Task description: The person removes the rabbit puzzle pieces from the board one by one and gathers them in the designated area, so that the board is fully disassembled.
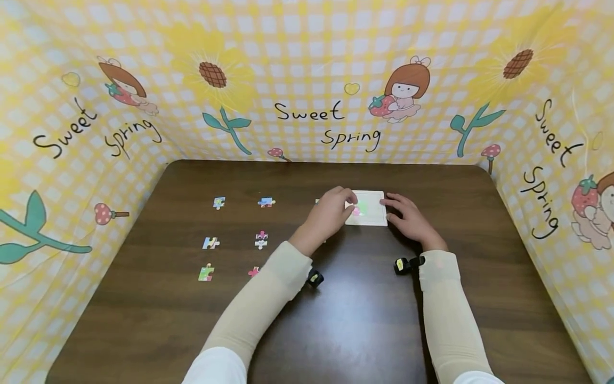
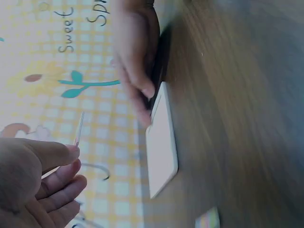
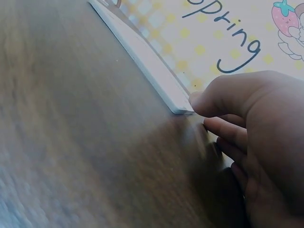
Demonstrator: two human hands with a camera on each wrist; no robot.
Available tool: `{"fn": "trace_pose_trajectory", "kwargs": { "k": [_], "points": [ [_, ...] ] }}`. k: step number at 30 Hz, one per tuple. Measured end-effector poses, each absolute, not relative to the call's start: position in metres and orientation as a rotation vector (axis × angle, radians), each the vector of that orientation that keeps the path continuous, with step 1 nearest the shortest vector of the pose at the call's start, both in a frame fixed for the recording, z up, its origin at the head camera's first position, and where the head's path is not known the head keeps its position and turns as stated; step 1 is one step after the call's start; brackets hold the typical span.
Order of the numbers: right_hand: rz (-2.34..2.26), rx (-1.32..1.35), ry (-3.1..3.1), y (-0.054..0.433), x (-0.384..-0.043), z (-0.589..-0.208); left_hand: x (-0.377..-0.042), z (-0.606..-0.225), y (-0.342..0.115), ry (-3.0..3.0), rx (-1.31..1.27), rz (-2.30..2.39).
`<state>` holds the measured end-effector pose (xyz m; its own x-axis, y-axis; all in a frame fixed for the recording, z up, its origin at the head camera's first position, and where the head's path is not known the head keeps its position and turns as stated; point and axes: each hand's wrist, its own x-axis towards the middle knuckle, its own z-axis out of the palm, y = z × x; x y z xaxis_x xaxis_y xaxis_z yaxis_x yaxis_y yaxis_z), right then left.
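Note:
A jigsaw piece point(image 2: 80, 128) is pinched between the thumb and finger of my left hand point(image 1: 328, 216); it shows edge-on in the left wrist view. In the head view a pink and green piece point(image 1: 362, 207) appears over the white puzzle tray point(image 1: 379, 217), beside the left fingertips. That shallow tray lies flat on the table. My right hand point(image 1: 408, 216) has its fingertips at the tray's right edge, with thumb and fingers fairly straight. In the right wrist view the thumb meets the tray's corner point(image 3: 183, 108).
Loose jigsaw pieces lie spread over the left of the brown table point(image 1: 144, 298), among them a blue one point(image 1: 266, 202), a pink and white one point(image 1: 261, 240) and a green one point(image 1: 206, 272). The left forearm partly covers a pink piece point(image 1: 253, 272). A yellow checked cloth point(image 1: 307, 69) walls the table.

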<state>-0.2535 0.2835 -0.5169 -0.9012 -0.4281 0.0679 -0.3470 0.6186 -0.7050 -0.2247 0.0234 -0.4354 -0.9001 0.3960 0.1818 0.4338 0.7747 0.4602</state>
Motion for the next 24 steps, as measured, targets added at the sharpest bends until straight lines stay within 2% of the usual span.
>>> {"fn": "trace_pose_trajectory", "kwargs": {
  "k": [11,24],
  "points": [
    [-1.157,-0.658,2.717,0.281,-0.254,-0.513,-0.183,-0.422,-0.024,-2.898,-0.716,-0.758],
    [-1.136,-0.652,2.716,0.281,-0.253,-0.514,-0.145,-0.44,-0.053,-2.986,-0.751,-0.745]
  ]
}}
